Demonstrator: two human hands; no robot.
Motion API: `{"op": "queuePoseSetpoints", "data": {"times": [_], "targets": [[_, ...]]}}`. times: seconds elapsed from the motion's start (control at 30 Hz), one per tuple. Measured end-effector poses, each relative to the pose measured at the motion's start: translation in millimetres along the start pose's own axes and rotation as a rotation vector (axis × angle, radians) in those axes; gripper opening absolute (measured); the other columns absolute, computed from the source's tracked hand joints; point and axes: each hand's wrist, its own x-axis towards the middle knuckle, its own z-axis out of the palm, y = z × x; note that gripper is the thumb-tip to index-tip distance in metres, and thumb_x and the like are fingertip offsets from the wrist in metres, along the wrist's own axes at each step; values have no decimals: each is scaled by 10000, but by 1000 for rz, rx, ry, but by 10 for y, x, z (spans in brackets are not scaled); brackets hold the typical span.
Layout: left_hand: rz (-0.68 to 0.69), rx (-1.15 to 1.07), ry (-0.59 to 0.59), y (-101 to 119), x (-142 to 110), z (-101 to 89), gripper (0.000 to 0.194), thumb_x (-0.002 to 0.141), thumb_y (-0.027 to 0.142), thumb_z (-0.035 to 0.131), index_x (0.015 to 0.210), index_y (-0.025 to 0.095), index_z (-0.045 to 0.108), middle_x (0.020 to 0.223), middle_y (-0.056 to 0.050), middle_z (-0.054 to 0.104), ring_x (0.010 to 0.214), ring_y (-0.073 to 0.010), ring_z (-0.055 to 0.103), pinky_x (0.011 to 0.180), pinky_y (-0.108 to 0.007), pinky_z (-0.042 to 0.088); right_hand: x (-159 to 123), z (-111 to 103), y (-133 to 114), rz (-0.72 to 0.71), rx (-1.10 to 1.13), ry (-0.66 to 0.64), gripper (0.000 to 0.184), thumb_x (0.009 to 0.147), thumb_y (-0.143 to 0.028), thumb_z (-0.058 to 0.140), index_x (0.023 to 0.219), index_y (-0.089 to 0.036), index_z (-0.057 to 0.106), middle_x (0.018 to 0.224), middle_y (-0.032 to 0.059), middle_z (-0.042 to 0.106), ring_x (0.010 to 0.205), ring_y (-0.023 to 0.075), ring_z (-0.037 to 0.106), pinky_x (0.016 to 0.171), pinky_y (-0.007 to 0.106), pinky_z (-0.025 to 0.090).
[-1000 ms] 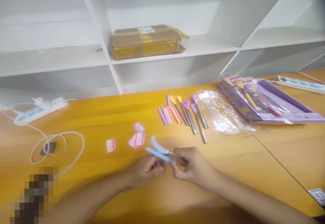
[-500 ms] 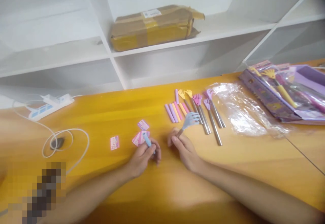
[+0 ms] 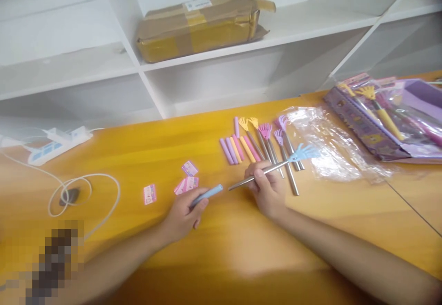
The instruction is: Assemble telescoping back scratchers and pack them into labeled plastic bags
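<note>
My left hand (image 3: 184, 213) is closed round a light blue tube-like handle sleeve (image 3: 211, 193), its free end pointing up and right. In my right hand (image 3: 267, 187) is a back scratcher (image 3: 247, 180) with a blue hand-shaped head and a bare metal rod. The rod's tip is a short gap from the sleeve's end. Beyond my right hand lie several metal-rod back scratchers (image 3: 289, 169) with yellow, pink and purple heads. Left of them are loose purple, orange and pink handle sleeves (image 3: 227, 151). Small pink printed cards (image 3: 187, 184) lie just past my left hand.
Clear plastic bags (image 3: 331, 153) lie to the right, beside a purple display box (image 3: 366, 125) of packaged back scratchers. A white power strip (image 3: 60, 146) and a looped cable (image 3: 119, 194) are at the left. A taped cardboard parcel (image 3: 200, 31) sits on the white shelf behind.
My right hand has moved right and turned the back scratcher, so its rod now points left toward the sleeve. My left hand has tilted the blue sleeve toward the rod.
</note>
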Motion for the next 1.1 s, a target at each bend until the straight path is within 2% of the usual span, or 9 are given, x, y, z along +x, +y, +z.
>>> {"op": "queuePoseSetpoints", "data": {"times": [0.13, 0.23, 0.37, 0.47, 0.57, 0.73, 0.9, 1.1], "targets": [[106, 194, 111, -6, 22, -89, 352, 1096, 418, 542, 1341, 226, 705, 915, -1, 647, 487, -55, 535, 497, -212, 454, 0, 12, 1, 3, -6, -54, 342, 1051, -526, 634, 910, -223, 557, 664, -35, 590, 443, 73, 398, 455, 239, 358], [187, 291, 151, -9, 47, -128, 330, 1088, 378, 563, 1327, 223, 729, 864, -1, 635, 580, -88, 537, 589, -233, 472, -26, 38, -2, -7, 0, -80, 332, 1046, -535, 643, 948, -224, 579, 682, -25, 638, 404, 64, 384, 426, 234, 341], [270, 377, 177, 3, 76, -150, 296, 1079, 350, 582, 1271, 213, 762, 795, 2, 609, 679, -128, 520, 692, -266, 458, -27, 32, -20, 53, 5, -103, 370, 1039, -562, 644, 934, -209, 615, 646, -23, 632, 393, 62, 384, 421, 229, 352], [280, 355, 183, 25, 88, -151, 294, 1082, 367, 570, 1181, 201, 792, 782, -8, 601, 710, -145, 516, 683, -268, 436, -16, 22, -37, 68, 8, -143, 362, 1046, -539, 642, 946, -193, 671, 576, -34, 587, 407, 79, 427, 440, 235, 393], [270, 317, 222, 28, 88, -149, 303, 1081, 393, 577, 1104, 196, 805, 761, -6, 595, 690, -146, 501, 669, -271, 423, -4, 22, -51, 40, 6, -180, 342, 1054, -494, 643, 940, -181, 720, 622, -7, 629, 414, 79, 454, 421, 233, 379], [233, 320, 258, -24, 82, -157, 352, 1084, 457, 572, 1150, 197, 800, 746, -6, 602, 714, -164, 525, 751, -308, 464, -5, 29, -75, 24, -26, -208, 346, 1062, -476, 630, 964, -179, 777, 672, 14, 666, 435, 84, 496, 445, 250, 431], [282, 350, 279, -20, 90, -169, 389, 1088, 488, 557, 1157, 199, 809, 786, -32, 627, 753, -183, 554, 735, -310, 461, -29, 23, -120, 22, -54, -239, 337, 1065, -457, 626, 974, -183, 801, 620, -2, 629, 437, 88, 480, 453, 249, 427], [302, 408, 186, -3, 78, -185, 352, 1093, 462, 557, 1139, 218, 806, 814, -26, 642, 746, -172, 560, 717, -290, 450, 20, -39, -171, 67, -103, -346, 397, 1072, -490, 603, 950, -169, 802, 750, 39, 707, 452, 76, 496, 440, 237, 418]]}}
